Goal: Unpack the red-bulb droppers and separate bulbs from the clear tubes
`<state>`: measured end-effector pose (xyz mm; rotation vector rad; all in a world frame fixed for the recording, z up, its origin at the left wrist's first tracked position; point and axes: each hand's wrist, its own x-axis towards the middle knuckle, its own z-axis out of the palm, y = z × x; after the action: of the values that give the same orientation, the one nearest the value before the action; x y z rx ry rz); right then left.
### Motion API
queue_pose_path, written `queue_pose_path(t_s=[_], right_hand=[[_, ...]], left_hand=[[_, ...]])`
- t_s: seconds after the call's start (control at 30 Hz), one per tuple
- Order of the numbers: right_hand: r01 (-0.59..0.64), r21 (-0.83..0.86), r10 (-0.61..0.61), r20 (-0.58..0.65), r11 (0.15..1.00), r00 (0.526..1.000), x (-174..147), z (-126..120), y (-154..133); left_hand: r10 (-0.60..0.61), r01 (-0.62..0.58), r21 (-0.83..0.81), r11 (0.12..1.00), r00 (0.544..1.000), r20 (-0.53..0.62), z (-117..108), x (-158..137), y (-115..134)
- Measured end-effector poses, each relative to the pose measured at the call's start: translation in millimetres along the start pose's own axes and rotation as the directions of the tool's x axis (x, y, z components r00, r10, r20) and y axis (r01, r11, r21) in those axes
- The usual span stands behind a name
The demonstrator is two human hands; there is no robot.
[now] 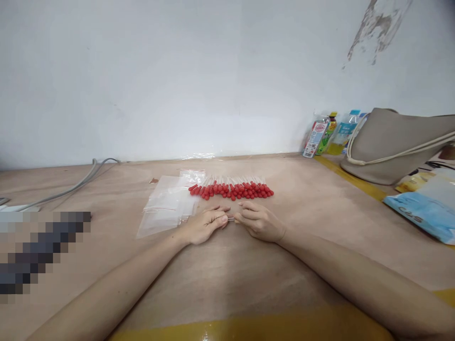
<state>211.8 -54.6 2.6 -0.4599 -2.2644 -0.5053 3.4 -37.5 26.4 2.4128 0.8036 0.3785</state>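
My left hand [208, 224] and my right hand [260, 221] meet low over the wooden table. Between their fingertips runs a short length of thin, clear tube [231, 219], pinched at both sides; its ends are hidden by the fingers. Just beyond the hands lies a row of droppers [232, 189] with red bulbs facing me and thin clear stems pointing to the wall. Clear zip bags [159, 208] lie flat and overlapping beside my left hand, partly under the droppers' left end.
A grey cable [76, 186] lies at the left, behind a blurred-out dark object [46, 251]. At the back right stand a carton [315, 139] and several bottles [343, 135]. A grey bag [394, 144] and a blue packet [419, 213] lie at the right. Yellow tape [249, 327] marks the near edge.
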Motion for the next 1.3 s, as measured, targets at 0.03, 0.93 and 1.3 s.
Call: queue_pose_path(t_s=[0.03, 0.93, 1.3], right_hand=[[0.015, -0.011, -0.015, -0.001, 1.000, 1.000, -0.2, -0.5, 0.1], [-0.251, 0.198, 0.222, 0.157, 0.948, 0.962, -11.8, 5.9, 4.9], [-0.215, 0.163, 0.198, 0.117, 0.963, 0.973, -14.2, 5.1, 1.1]], left_hand=[[0.014, -0.014, -0.005, 1.000, 1.000, 0.007, -0.4, 0.0, -0.4], [0.255, -0.162, 0.474, 0.865, 0.957, -0.138, 8.6, 5.7, -3.2], [0.233, -0.163, 0.387, 0.908, 0.962, -0.140, 9.1, -0.1, -2.9]])
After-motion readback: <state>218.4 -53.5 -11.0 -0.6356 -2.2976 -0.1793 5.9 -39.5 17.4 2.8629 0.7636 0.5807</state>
